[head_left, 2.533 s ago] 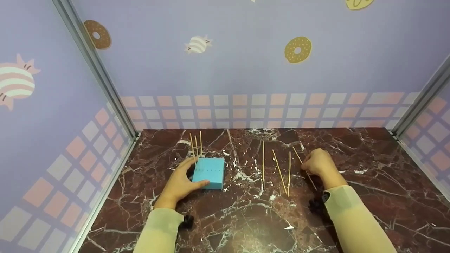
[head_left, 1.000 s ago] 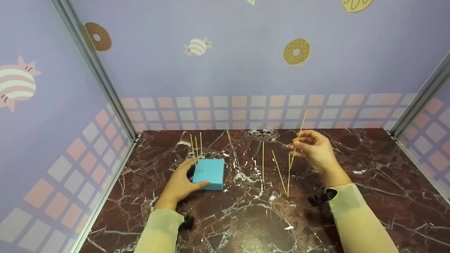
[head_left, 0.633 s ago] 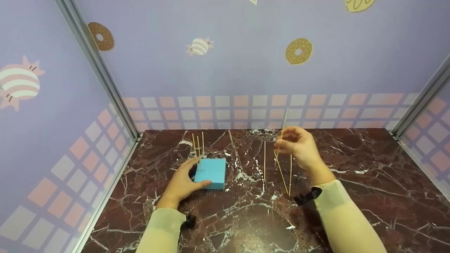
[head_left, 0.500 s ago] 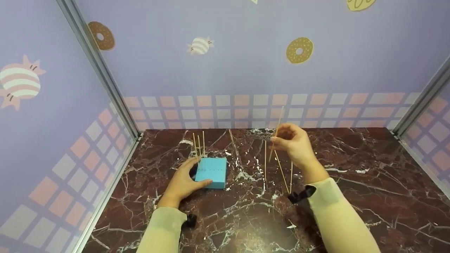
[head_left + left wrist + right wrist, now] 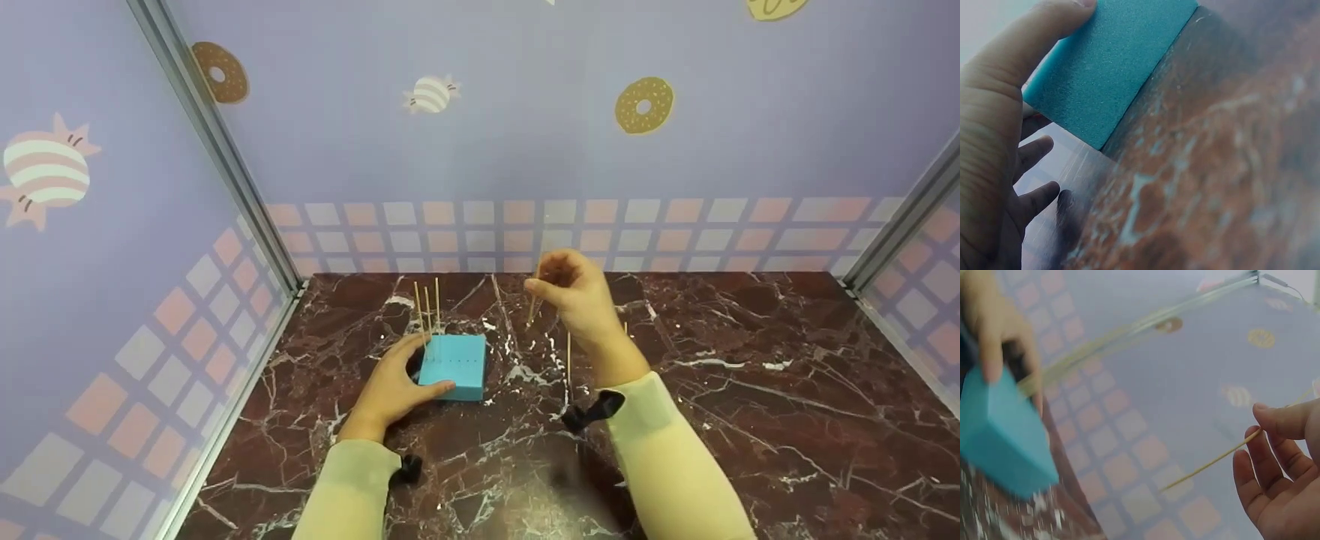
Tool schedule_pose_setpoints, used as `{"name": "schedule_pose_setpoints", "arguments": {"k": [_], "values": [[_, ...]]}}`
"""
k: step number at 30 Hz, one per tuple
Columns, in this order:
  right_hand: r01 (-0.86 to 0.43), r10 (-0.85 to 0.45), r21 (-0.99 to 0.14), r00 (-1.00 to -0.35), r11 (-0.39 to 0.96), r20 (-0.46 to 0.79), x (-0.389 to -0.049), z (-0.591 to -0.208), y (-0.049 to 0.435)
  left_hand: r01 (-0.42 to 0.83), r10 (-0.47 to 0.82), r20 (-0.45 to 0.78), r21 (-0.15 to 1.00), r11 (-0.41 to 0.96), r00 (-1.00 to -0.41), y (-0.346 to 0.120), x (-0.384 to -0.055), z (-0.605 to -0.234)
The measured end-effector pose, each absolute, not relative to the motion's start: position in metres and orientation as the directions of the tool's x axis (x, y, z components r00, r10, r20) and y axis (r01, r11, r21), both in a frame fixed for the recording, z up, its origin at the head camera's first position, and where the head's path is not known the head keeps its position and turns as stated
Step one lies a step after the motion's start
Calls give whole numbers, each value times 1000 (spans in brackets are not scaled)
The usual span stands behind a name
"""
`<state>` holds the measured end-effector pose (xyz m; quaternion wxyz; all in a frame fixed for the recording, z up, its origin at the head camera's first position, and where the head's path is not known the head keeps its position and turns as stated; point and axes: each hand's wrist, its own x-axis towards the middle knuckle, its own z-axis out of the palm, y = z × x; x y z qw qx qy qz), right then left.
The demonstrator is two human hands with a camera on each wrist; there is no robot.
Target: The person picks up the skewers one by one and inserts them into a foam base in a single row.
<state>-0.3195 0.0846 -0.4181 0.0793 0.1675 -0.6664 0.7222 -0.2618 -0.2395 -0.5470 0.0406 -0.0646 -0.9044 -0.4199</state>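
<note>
My left hand (image 5: 390, 386) grips a blue foam-like block (image 5: 461, 373) on the table, thumb along its near side and fingers behind its left side. A row of small holes runs across the block's top. Three thin wooden sticks (image 5: 438, 307) stand upright at its left end. Raised to the right of the block, my right hand (image 5: 583, 300) pinches another thin wooden stick (image 5: 1213, 462) between thumb and fingertips. That stick is held steeply, its lower end above the table. In the left wrist view, the thumb presses the block's edge (image 5: 1112, 67).
On the dark red marbled table (image 5: 750, 420) lies a loose stick (image 5: 568, 364) beside my right forearm. The tip of another stick (image 5: 626, 328) shows past the wrist; the rest is hidden by the arm. White flecks are marble pattern or crumbs. Patterned walls enclose the back and sides.
My right hand picked up a stick from the right of the table, lifted it upright and carried it left toward the block. My left hand stays on the block.
</note>
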Motion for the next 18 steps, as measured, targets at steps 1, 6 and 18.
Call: {"name": "schedule_pose_setpoints", "arguments": {"k": [1,6,18], "values": [[-333,-111,-935,-932,-118,346,-318,-415,80,152,83,129,753,640,-988,-239,-262,-548],[-325,-115,-918,-927,-226,356,-313,-407,59,157,78,140,747,646,-987,-240,-264,-548],[-333,-128,-920,-923,-209,363,-308,-432,27,151,81,129,749,645,-988,-240,-265,-546]]}}
